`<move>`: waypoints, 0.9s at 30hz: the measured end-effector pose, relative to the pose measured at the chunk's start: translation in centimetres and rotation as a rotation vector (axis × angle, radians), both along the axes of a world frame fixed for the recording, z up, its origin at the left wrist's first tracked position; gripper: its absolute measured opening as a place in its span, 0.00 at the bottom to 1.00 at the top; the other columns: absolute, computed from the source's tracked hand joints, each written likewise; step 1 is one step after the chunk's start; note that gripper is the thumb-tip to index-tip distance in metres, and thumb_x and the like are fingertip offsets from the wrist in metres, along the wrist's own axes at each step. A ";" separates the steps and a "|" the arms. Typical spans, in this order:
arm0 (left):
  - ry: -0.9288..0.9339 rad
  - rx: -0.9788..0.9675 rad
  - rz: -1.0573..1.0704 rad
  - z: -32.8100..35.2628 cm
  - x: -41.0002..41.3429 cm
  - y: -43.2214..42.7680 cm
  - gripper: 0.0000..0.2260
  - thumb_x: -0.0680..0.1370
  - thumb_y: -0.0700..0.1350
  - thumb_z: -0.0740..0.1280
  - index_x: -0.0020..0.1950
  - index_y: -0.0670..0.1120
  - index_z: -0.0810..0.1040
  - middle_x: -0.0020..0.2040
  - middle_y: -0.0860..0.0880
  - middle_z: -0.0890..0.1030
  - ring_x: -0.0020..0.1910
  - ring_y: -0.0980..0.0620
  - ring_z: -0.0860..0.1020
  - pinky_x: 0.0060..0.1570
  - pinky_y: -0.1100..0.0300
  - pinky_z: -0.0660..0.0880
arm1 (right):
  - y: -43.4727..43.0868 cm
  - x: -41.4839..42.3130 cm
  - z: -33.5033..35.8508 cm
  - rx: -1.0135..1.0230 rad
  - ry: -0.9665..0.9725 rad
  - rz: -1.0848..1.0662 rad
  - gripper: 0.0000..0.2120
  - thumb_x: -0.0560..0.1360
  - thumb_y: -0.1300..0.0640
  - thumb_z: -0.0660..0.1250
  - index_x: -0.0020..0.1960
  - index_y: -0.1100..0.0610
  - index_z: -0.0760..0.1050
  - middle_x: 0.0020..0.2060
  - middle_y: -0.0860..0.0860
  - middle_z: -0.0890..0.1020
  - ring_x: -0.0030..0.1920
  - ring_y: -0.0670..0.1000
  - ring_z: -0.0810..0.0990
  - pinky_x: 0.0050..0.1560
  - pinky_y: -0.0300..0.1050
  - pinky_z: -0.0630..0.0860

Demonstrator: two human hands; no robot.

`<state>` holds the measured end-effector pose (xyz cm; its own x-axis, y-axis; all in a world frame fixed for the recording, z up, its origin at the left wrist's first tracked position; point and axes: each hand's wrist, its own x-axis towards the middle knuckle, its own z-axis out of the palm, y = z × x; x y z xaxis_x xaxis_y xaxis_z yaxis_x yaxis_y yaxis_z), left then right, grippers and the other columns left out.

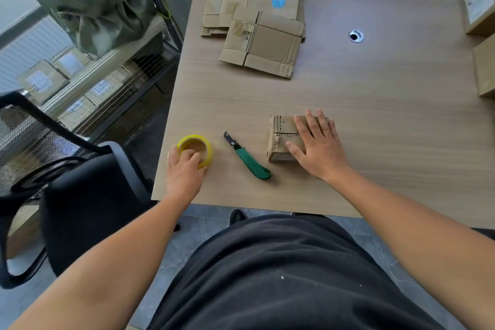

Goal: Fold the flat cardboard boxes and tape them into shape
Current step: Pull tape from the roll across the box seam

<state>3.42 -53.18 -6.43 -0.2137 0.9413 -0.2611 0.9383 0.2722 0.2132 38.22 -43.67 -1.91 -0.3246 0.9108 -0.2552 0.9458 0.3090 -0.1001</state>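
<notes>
A small folded cardboard box (281,136) stands on the wooden table (375,120) in front of me. My right hand (318,144) lies flat on its top with straight fingers, pressing the flaps down. Near the table's left front corner my left hand (184,169) grips a yellow roll of tape (197,146), fingers curled into its core. A pile of flat cardboard boxes (257,27) lies farther back on the table.
A green utility knife (247,157) with its blade out lies between the tape and the box. Taped boxes (482,8) stand at the right edge. A cable grommet (356,35) sits in the tabletop. A black office chair (80,195) is left of me.
</notes>
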 end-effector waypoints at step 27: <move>-0.111 0.318 -0.577 6.8 16.0 8.1 0.19 0.76 0.48 0.69 0.66 0.45 0.77 0.70 0.52 0.77 0.74 0.48 0.68 0.80 0.48 0.52 | 1.9 1.5 3.0 -0.053 0.906 -0.348 0.09 0.74 0.56 0.75 0.55 0.53 0.82 0.44 0.48 0.83 0.54 0.56 0.75 0.61 0.57 0.71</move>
